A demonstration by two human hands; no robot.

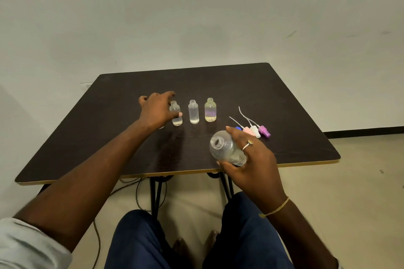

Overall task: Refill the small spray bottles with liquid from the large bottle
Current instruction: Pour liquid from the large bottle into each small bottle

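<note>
A: Gripping the large bottle [227,148], the right hand [251,164] sits at the lower right of the frame, over the near edge of the tabletop [273,98]. Its fingers [235,135] curl around the clear body, thumb below and the rest over the top, with a ring on one. The bottle is tilted, its uncapped mouth pointing toward the upper left.

B: And the left hand [156,109]?

A: It is at the centre of the frame, fingers loosely spread. The thumb lies across the front of the leftmost small bottle [176,116], while the other fingers arch above and behind it. I cannot tell whether they press on it.

B: Where are the other small bottles?

A: In a row to its right, all upright and without caps: the middle small bottle [193,112], then the right small bottle [210,109], each with clear liquid at the bottom. Something small shows under the left wrist, too hidden to name.

B: The spray tops?

A: Four spray heads [254,130] lie side by side just right of the row, with thin tubes pointing to the upper left: blue, pink, white and purple. The blue one is partly hidden behind the right fingers.

B: Any writing?

A: The large bottle has a label patch near the palm; its text is too blurred to read.
</note>
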